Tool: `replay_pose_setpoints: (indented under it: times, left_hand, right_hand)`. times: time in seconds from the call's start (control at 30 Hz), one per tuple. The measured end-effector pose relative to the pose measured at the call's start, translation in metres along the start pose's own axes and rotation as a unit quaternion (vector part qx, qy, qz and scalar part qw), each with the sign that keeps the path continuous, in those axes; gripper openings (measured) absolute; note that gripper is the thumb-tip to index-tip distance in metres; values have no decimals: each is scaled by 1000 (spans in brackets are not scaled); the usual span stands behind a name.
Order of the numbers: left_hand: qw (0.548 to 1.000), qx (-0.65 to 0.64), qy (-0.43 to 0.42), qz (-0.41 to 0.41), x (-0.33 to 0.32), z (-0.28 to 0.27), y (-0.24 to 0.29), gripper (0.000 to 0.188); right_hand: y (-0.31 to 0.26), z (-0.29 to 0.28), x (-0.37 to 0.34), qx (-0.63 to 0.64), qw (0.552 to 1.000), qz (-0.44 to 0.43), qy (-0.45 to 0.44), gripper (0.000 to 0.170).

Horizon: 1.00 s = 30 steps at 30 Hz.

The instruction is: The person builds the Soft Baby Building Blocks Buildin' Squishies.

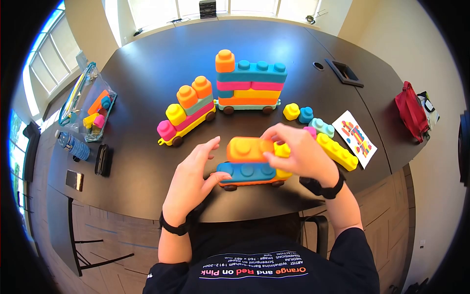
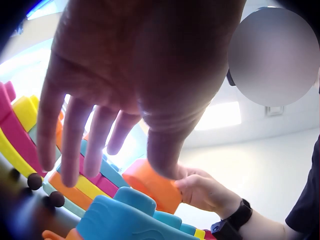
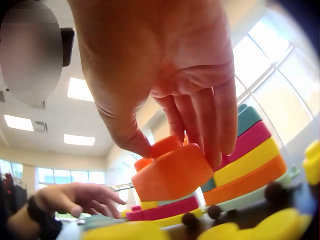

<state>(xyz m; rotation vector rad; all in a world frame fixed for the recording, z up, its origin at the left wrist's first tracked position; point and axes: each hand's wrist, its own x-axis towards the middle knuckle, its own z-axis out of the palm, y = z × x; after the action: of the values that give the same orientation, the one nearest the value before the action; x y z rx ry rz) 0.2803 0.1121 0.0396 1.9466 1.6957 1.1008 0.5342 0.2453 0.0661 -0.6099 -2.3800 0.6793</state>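
My right hand pinches a two-stud orange block between thumb and fingers at its right end. In the right wrist view the block hangs tilted below the fingers. It is held just over a blue block with several studs, which sits on a low orange wheeled car. Yellow blocks show at the car's right end, partly behind the right hand. My left hand stands at the car's left end, fingers spread and holding nothing, its thumb by the blue block.
Two built wagons, one tall and one low, stand behind. Loose blocks, including a long yellow one, lie right beside a picture card. A clear bag, bottle, dark case and phone are left; a red bag right.
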Motion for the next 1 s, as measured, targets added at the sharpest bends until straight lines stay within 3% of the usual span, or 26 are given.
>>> replay_pose_setpoints:
  times: [0.07, 0.27, 0.47, 0.8, 1.0]
  left_hand:
    - [998, -63, 18, 15, 0, -2, 2, 72]
    - [997, -21, -11, 68, -1, -4, -8, 52]
    - [998, -16, -39, 37, -1, 0, -5, 39]
    - [998, -17, -59, 18, -2, 3, -6, 39]
    - [996, 3, -19, 82, 1, 13, -2, 45]
  right_hand:
    - [-12, 8, -5, -16, 999, 11, -31, 29]
    - [-14, 34, -12, -10, 999, -6, -48, 31]
    - [-14, 38, -17, 1, 998, 0, -68, 35]
    - [-11, 41, -23, 29, 993, 52, -99, 38]
    - [-11, 42, -23, 21, 994, 51, -98, 40]
